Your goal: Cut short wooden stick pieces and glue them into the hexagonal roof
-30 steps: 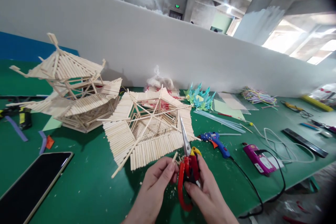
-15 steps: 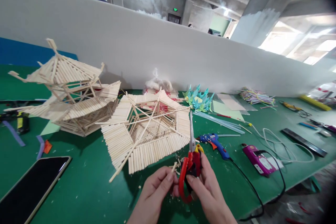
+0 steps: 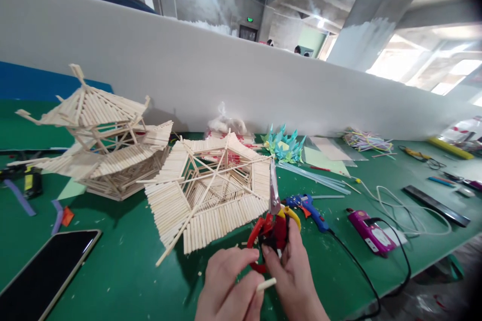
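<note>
My left hand (image 3: pixel 229 283) is closed, pinching a short wooden stick (image 3: pixel 267 284) that juts out to the right from its fingers. My right hand (image 3: pixel 297 273) wraps around scissors (image 3: pixel 268 230) with red and yellow handles, their grey blades pointing up and away from me. The two hands are close together at the front of the table. Just beyond them lies a roof-like frame (image 3: pixel 226 224) of wooden sticks, open in the middle and crossed by long sticks. The blades overlap its right edge in view; whether they touch it I cannot tell.
A stick-built pagoda (image 3: pixel 120 155) stands at left, behind a phone (image 3: pixel 52 271). To the right are a blue glue gun (image 3: pixel 307 206), clear glue sticks (image 3: pixel 316 177), a purple box (image 3: pixel 371 230) with a black cable, and a turquoise paper model (image 3: pixel 284 145). A white partition (image 3: pixel 188 70) backs the green table.
My left hand has turned over, swinging the stick nearer to me and to the right. The scissors have shifted slightly left and tilted in my right hand. The view has tipped slightly upward.
</note>
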The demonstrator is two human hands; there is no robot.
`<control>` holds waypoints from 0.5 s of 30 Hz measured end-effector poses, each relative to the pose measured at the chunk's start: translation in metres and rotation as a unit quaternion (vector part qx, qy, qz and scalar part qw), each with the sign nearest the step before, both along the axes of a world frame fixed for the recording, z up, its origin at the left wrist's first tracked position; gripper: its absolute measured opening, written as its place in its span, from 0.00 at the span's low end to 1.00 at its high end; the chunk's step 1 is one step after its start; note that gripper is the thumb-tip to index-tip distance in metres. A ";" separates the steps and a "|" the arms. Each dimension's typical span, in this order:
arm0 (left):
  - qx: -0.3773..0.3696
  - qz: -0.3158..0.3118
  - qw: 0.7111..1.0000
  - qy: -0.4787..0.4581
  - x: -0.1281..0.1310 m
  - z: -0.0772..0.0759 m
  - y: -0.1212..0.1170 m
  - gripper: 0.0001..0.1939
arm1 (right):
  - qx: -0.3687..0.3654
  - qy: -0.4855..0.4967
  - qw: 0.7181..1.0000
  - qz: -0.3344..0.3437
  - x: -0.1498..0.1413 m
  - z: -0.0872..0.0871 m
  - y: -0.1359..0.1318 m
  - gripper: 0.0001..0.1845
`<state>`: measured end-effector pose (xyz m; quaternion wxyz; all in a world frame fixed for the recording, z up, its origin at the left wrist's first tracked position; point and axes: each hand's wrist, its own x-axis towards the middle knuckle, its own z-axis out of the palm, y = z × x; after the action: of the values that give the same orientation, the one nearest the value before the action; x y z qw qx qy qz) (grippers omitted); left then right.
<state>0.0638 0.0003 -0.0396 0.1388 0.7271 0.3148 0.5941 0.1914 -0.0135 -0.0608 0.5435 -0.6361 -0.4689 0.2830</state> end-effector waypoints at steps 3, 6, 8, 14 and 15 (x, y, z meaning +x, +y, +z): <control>0.059 0.031 0.995 0.071 0.002 -0.005 0.008 0.08 | -0.002 -0.052 0.998 -0.036 -0.002 -0.006 0.000 0.30; 0.058 0.039 0.989 0.131 0.001 -0.003 0.013 0.09 | 0.029 -0.103 0.993 -0.049 -0.008 -0.003 0.000 0.28; 0.059 0.037 0.986 0.150 -0.001 0.001 0.014 0.11 | 0.058 -0.136 0.987 -0.067 -0.013 0.003 0.000 0.24; 0.102 0.096 0.976 0.170 0.005 0.005 0.012 0.12 | 0.061 -0.161 0.979 -0.105 -0.022 0.013 0.003 0.28; 0.108 0.102 0.975 0.164 0.007 0.005 0.012 0.12 | 0.066 -0.162 0.979 -0.108 -0.023 0.012 0.003 0.28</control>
<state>0.0705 0.0124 -0.0348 -0.0555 0.7895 0.3395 0.5083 0.1682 -0.0103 -0.0485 0.5286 -0.6831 -0.4968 0.0838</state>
